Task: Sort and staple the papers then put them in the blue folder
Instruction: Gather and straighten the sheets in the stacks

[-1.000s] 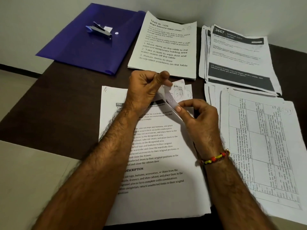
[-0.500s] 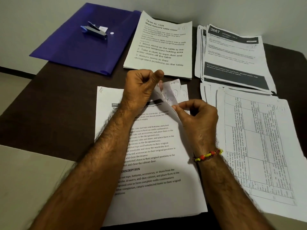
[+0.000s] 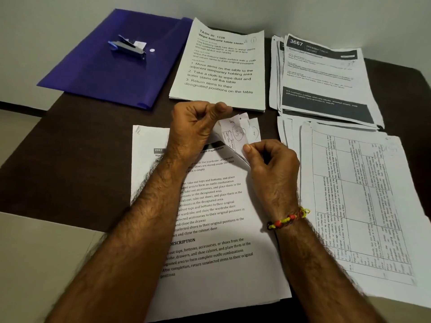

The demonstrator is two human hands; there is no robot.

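A stack of printed papers [image 3: 210, 229] lies in front of me on the dark table [image 3: 70, 148]. Its top right corner sheets [image 3: 238, 131] are curled up, showing handwritten circled numbers. My left hand [image 3: 196, 127] pinches these lifted corners from the left, fingers curled. My right hand [image 3: 272, 164] pinches the lower edge of the same corners between thumb and fingers. The blue folder [image 3: 105, 73] lies at the back left, with a small stapler [image 3: 128, 46] resting on top of it.
Another white stack titled "Wipe balcony table clean" [image 3: 221, 68] sits at the back centre. A pile with dark headers [image 3: 324, 82] lies at the back right, and sheets with tables [image 3: 363, 206] spread along the right side. A pale wall stands behind.
The hands keep holding the curled corners; the sheets have fanned slightly and the view has shifted a little. The right thumb has slid slightly along the edge.
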